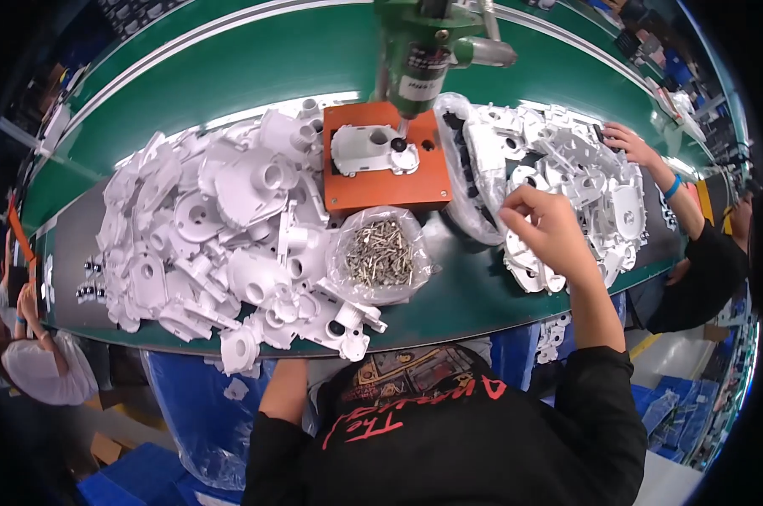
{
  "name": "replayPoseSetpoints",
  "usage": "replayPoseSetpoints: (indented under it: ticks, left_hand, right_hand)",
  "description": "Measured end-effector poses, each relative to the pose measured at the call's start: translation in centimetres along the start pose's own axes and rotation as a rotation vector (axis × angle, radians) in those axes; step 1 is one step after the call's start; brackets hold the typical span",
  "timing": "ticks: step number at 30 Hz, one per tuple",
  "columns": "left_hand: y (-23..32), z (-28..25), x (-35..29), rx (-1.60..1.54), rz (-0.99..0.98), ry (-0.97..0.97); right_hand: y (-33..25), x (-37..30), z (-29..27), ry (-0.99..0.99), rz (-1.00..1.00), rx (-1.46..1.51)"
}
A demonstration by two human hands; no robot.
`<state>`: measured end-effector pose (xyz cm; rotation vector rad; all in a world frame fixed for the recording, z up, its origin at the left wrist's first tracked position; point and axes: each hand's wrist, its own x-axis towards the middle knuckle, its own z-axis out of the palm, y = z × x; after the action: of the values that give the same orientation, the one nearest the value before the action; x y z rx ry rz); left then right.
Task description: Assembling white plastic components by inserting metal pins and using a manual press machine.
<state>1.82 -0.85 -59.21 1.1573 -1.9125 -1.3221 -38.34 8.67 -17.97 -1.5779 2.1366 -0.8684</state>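
Observation:
My right hand [548, 226] hovers over the near left side of the right-hand heap of white plastic parts [628, 211]. Its fingers are curled with thumb and forefinger together; anything between them is too small to make out. My left forearm [290, 386] runs up to the table's near edge, where the hand itself is hidden. Between the heaps, a white plastic housing [360, 150] lies on an orange fixture block [385, 196]. A round black piece [399, 145] sits on it, under the tip of a green press-like machine [419, 76]. In front, a clear bag [339, 261] holds metal screws [380, 253].
A large heap of white moulded parts [229, 202] covers the table's left side. A clear bag with black pieces [472, 181] lies right of the block. Another person's hand [630, 143] touches the right heap. Blue plastic-lined bins [204, 413] stand below the near edge.

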Motion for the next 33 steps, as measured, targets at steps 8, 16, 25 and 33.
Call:
replayPoseSetpoints:
  ticks: [8, 16, 25, 33]
  left_hand:
    - [1.9, -3.0, 2.3, 0.242, 0.097, -0.046]
    - [7.5, 0.3, 0.5, 0.526, 0.092, 0.020]
    - [16.2, -1.2, -5.6, 0.364, 0.000, -0.050]
    - [30.2, -8.0, -4.1, -0.063, -0.182, -0.523]
  right_hand:
    - [7.2, 2.3, -0.3, 0.191, 0.058, -0.137]
    - [6.9, 8.9, 2.6, 0.216, -0.042, -0.380]
    - [8.7, 12.8, 1.5, 0.259, -0.124, -0.495]
    - [14.4, 16.4, 1.3, -0.032, 0.299, -0.695]
